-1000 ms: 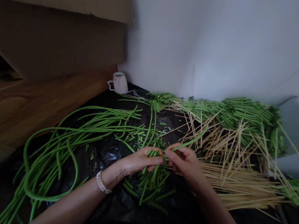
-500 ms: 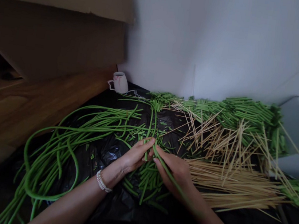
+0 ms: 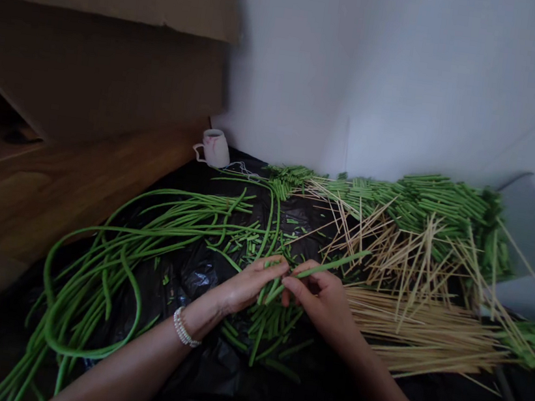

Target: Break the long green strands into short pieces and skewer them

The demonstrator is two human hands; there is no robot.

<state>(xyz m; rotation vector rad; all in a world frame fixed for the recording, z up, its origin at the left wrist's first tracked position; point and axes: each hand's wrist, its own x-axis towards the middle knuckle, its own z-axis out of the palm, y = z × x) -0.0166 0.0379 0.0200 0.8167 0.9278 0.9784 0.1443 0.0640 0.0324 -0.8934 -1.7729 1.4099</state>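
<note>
My left hand (image 3: 252,285), a beaded bracelet on its wrist, is closed around short lengths of green long bean between thumb and fingers. Close against it on the right, my right hand (image 3: 321,296) pinches a longer piece of long bean (image 3: 338,261), whose free end points up and to the right. The fingertips of both hands nearly meet and partly hide the bean ends. Under them lies a pile of cut bean pieces (image 3: 260,331). Whole long beans (image 3: 147,217) sprawl in loops to the left.
Thin wooden sticks (image 3: 419,322) lie in a heap on the right, with more crossed behind them. Cut beans (image 3: 445,197) are stacked along the wall. A pale mug (image 3: 216,149) stands at the back. Black plastic sheeting (image 3: 203,389) covers the surface beside a wooden board (image 3: 103,172).
The bean in my right hand has swung from hanging along the forearm to pointing up and right. My right hand has turned; my left hand has shifted slightly right.
</note>
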